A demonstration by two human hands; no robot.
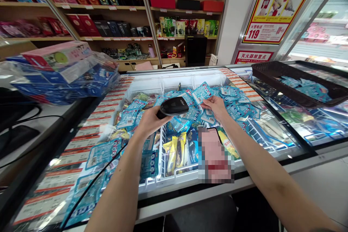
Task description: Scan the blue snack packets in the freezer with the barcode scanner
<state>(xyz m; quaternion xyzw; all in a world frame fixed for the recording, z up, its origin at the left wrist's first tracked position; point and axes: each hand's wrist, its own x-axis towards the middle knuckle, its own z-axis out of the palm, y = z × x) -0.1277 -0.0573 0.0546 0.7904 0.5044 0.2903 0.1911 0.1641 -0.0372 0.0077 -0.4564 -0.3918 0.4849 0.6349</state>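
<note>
My left hand [152, 121] is closed around a black barcode scanner [175, 106], its head tilted toward the right and its cable trailing down to the lower left. Pinched in the fingers of my right hand [214, 106] is a light-blue packet [202, 93] with a white barcode label facing me. The scanner head and the packet are close but apart. Below both hands, many similar blue packets [127, 117] lie heaped on and in a glass-topped chest freezer [174, 79]. A blurred-out phone [213, 152] rests at the freezer's front edge, under my right forearm.
Plastic-wrapped boxes [65, 72] are stacked at the left. A dark brown tray [288, 79] with more blue packets stands on the freezer at the right. Yellow-wrapped ice creams [174, 154] lie in a white wire basket. Stocked shelves [108, 40] line the back wall.
</note>
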